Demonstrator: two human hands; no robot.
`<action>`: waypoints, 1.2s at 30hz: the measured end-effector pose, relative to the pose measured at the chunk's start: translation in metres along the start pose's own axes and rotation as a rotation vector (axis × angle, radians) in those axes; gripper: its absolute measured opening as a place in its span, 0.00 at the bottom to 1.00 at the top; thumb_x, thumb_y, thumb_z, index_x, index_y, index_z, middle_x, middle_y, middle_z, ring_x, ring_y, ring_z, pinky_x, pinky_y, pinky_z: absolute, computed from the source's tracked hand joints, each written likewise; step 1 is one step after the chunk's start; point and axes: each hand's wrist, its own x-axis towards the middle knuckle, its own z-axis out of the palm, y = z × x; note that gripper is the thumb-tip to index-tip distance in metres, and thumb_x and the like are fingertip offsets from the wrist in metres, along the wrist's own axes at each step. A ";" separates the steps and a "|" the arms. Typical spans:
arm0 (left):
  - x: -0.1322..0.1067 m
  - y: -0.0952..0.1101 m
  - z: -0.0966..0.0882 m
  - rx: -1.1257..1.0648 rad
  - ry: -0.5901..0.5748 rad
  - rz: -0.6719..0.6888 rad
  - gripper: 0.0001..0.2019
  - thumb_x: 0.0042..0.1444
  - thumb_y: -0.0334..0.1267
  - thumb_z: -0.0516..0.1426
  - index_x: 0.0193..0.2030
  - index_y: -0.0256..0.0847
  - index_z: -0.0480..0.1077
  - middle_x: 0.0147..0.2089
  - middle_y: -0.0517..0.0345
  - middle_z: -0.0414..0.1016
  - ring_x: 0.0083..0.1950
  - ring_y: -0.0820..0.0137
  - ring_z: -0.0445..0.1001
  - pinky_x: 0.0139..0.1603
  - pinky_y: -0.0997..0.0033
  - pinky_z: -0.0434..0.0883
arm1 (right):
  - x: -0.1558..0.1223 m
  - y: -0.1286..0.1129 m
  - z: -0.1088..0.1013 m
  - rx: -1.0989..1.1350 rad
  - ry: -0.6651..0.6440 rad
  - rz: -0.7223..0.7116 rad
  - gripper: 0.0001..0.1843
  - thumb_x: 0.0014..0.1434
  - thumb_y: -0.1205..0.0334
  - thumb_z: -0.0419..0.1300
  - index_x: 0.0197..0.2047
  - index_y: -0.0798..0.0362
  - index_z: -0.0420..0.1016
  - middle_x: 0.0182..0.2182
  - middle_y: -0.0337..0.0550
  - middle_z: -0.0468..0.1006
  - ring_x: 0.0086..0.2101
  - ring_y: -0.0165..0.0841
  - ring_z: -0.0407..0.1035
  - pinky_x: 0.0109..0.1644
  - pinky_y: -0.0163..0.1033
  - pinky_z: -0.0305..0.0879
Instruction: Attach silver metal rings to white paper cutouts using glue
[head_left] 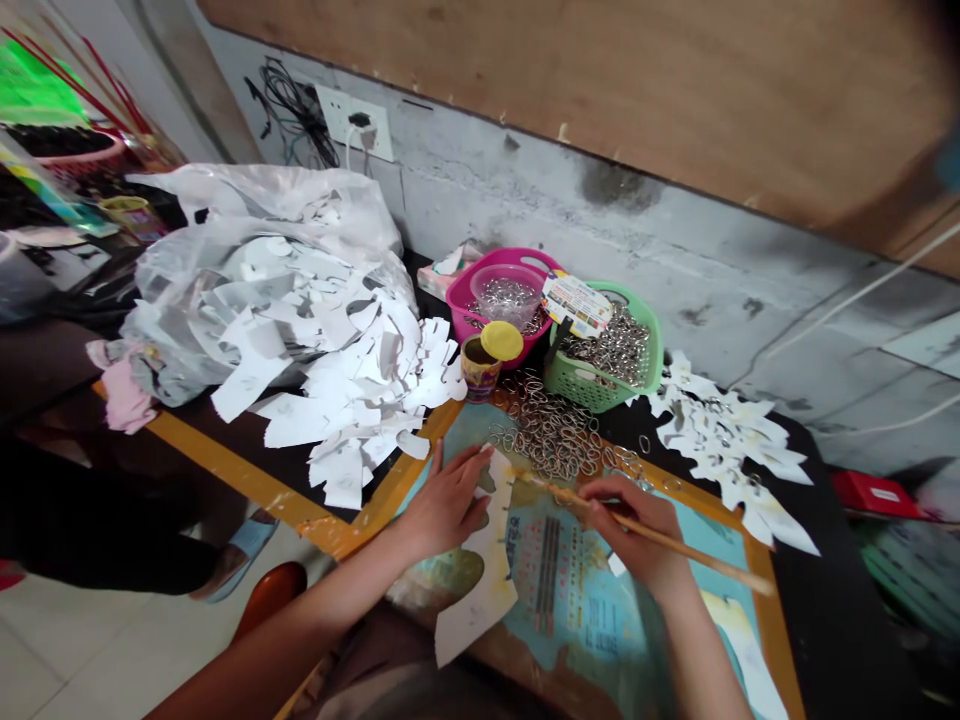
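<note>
My left hand (448,505) lies with its fingers spread on the upper part of a white cut-out piece (489,560) with one wavy edge. Yellowish smears and small dark marks run along that piece. In my right hand (646,535) is a thin wooden-handled brush (705,558). The yellow-smeared tip of the brush touches or hovers by the piece's upper right edge; I cannot tell which. Just beyond the tip lies a loose pile of metal rings (559,430). Both hands are over a stained blue printed sheet (600,600).
A plastic bag (180,300) spills white cut-outs (352,385) at left. Behind stand a pink basket (459,295), a green basket (600,390) of rings and an open glue tin (480,370). More cut-outs (724,430) lie at right. Another person's foot (244,550) shows lower left.
</note>
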 end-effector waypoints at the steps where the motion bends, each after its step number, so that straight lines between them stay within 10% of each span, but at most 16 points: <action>1: 0.000 0.000 0.000 0.000 0.000 0.000 0.30 0.65 0.33 0.51 0.72 0.42 0.46 0.68 0.44 0.67 0.73 0.53 0.58 0.72 0.27 0.33 | -0.002 0.001 -0.001 -0.003 0.001 0.009 0.06 0.59 0.66 0.60 0.38 0.49 0.78 0.32 0.39 0.83 0.27 0.32 0.78 0.31 0.33 0.75; 36: 0.000 0.000 0.001 -0.001 -0.005 -0.002 0.31 0.65 0.33 0.51 0.72 0.42 0.45 0.67 0.43 0.68 0.73 0.52 0.58 0.72 0.27 0.34 | 0.003 0.002 -0.001 0.241 -0.098 -0.008 0.11 0.60 0.65 0.59 0.43 0.48 0.81 0.29 0.40 0.81 0.28 0.34 0.77 0.31 0.35 0.74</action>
